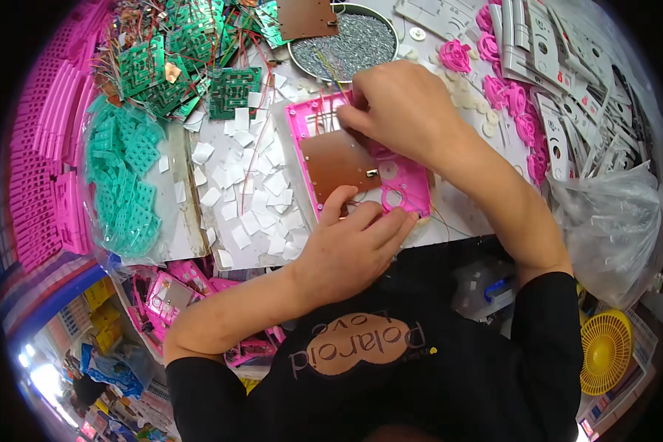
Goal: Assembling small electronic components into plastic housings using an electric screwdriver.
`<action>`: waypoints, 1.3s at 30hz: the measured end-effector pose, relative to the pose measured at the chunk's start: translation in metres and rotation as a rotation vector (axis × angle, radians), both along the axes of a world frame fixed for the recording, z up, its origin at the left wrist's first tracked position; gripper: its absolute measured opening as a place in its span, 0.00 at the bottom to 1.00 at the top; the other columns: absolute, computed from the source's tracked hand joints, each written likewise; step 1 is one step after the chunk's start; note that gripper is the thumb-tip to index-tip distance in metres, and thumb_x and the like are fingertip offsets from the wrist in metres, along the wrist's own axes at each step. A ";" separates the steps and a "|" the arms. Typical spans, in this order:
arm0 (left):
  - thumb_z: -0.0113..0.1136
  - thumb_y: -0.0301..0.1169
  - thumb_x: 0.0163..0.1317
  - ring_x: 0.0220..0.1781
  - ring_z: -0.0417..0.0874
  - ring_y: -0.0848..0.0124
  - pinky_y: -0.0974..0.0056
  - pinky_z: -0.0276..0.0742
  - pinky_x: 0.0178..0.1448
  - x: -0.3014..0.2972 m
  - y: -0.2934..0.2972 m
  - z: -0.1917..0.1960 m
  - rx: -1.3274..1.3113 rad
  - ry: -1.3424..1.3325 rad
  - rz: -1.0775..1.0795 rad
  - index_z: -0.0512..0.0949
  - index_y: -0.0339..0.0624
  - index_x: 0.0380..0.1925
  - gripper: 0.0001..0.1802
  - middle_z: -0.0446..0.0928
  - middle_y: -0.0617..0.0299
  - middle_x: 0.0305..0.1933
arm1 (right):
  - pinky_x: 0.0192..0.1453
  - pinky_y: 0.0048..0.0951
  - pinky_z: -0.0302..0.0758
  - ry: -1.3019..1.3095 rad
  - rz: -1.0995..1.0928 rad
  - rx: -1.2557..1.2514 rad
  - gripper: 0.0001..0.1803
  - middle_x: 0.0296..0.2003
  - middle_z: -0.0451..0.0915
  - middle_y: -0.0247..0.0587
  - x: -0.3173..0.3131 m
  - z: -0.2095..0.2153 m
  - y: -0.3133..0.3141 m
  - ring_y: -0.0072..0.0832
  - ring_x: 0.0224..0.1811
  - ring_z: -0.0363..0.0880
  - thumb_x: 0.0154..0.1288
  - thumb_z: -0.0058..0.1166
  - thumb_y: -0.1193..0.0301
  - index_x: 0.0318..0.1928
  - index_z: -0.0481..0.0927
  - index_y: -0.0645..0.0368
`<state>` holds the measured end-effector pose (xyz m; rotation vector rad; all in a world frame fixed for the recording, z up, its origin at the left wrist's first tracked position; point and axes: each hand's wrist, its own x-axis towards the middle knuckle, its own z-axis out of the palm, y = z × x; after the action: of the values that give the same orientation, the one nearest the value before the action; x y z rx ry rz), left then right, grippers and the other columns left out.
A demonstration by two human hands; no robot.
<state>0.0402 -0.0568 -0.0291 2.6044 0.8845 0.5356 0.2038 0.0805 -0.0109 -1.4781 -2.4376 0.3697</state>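
Note:
A pink plastic case (418,179) lies face down in front of me, its inside showing. A brown circuit board (337,163) sits in it, with a small metal part near one corner. My left hand (357,243) holds the near edge of the case, one finger by the board's edge and the others beside a pink ring (394,199). Over the far side of the case, my right hand (401,107) is closed in a pinch near thin red and yellow wires. What lies between its fingertips is hidden. White strips show in the case beside the board.
White squares (261,210) are scattered leftward. Green circuit boards (234,92) with wires pile up behind them. A round tin of small screws (350,44) stands at the back. Teal pads (125,173) lie left; pink rings (524,127) and grey panels (549,51) lie right.

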 end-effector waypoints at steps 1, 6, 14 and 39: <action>0.70 0.33 0.56 0.52 0.78 0.70 0.43 0.60 0.70 -0.001 0.002 0.003 -0.057 -0.017 0.004 0.81 0.46 0.60 0.28 0.77 0.66 0.54 | 0.37 0.46 0.81 -0.002 0.010 0.006 0.16 0.27 0.85 0.52 -0.002 -0.005 0.001 0.49 0.31 0.85 0.61 0.64 0.59 0.31 0.86 0.62; 0.66 0.22 0.58 0.43 0.82 0.63 0.57 0.78 0.54 -0.026 0.038 0.002 -0.246 -0.434 0.209 0.84 0.41 0.47 0.15 0.82 0.62 0.41 | 0.36 0.46 0.82 0.519 -0.101 -0.220 0.12 0.27 0.84 0.47 0.006 -0.008 -0.018 0.47 0.29 0.85 0.61 0.63 0.63 0.32 0.84 0.61; 0.68 0.29 0.63 0.36 0.75 0.73 0.66 0.73 0.43 -0.045 0.130 -0.012 -0.210 -0.380 0.581 0.85 0.36 0.44 0.11 0.82 0.60 0.38 | 0.36 0.34 0.81 0.235 0.460 0.136 0.12 0.36 0.81 0.32 0.005 -0.015 -0.029 0.35 0.39 0.81 0.51 0.70 0.72 0.38 0.86 0.54; 0.70 0.29 0.60 0.42 0.81 0.67 0.57 0.65 0.59 -0.031 0.124 0.000 -0.122 -0.284 0.295 0.87 0.46 0.38 0.06 0.84 0.66 0.35 | 0.41 0.38 0.73 0.029 0.349 0.305 0.10 0.31 0.75 0.37 0.032 -0.004 -0.016 0.37 0.37 0.75 0.48 0.66 0.73 0.33 0.83 0.57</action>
<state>0.0089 0.0671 -0.0292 2.2285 1.1673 0.8749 0.2359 0.0645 -0.0152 -0.9204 -2.5861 0.0773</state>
